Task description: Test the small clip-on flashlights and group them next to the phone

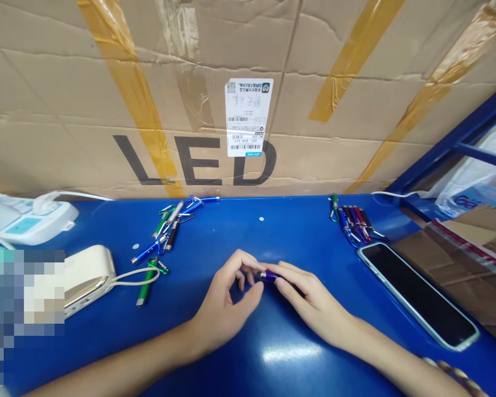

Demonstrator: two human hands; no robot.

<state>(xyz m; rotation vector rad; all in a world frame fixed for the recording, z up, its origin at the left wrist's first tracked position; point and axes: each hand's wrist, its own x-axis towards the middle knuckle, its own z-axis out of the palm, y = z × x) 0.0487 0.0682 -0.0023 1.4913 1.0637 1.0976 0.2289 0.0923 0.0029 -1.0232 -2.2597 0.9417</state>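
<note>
Between thumb and fingers of my right hand [303,289] is a small dark purple keychain flashlight [268,276], its silver end pointing left. My left hand [231,292] is curved beside that end, thumb apart from the fingers. Its index fingertip is at or touching the flashlight's tip; I cannot tell how firmly. On the left lie several similar flashlights with small carabiners, among them a green one [145,286], a black one [172,235] and a blue one [149,250]. To the right, several more lie side by side, including a red one [361,220] and a green one [334,208].
A large cardboard box [198,110] stands along the back of the blue table [215,369]. At left are a white power strip [45,223] and a cream power bank [93,270] with a cord loop. A phone [417,295] lies at right beside a smaller carton [458,259].
</note>
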